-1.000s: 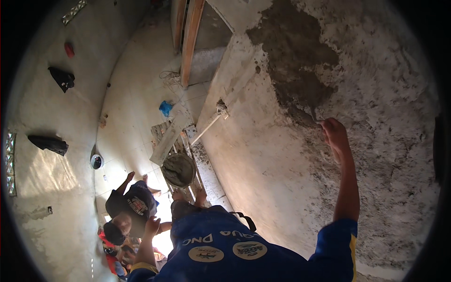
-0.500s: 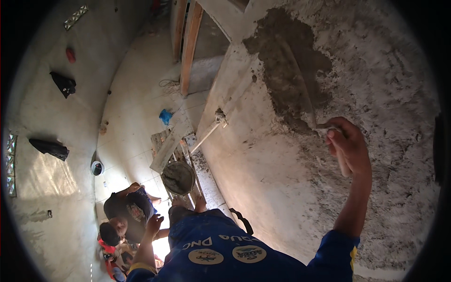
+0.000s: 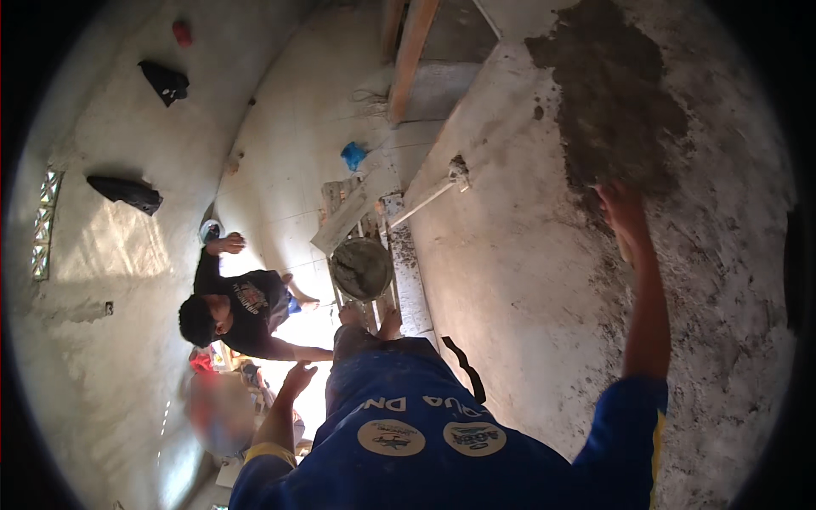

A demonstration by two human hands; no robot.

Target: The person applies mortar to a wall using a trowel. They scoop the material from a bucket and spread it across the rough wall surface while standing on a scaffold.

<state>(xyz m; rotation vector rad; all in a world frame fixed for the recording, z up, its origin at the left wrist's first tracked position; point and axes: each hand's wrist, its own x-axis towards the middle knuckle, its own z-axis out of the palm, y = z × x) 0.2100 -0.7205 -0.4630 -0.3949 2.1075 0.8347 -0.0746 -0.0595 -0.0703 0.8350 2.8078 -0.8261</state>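
Note:
My right hand grips a trowel, its pale handle below the fist and its blade hard to make out against the dark wet mortar patch on the rough wall at right. My left hand hangs low at left with loosely curled, parted fingers and nothing visible in it. Below me, by my bare feet, a round bucket of grey mortar rests on a plank platform.
A co-worker in a dark shirt bends below at left, another person behind. Boards, a long pole, a blue bag and upright timbers lie beyond. Dark cloths hang on the left wall.
The view has shifted, so the scene sits further right. My right hand has moved up along the mortar patch with the trowel. The co-worker's arm has reached up toward the small pail at left.

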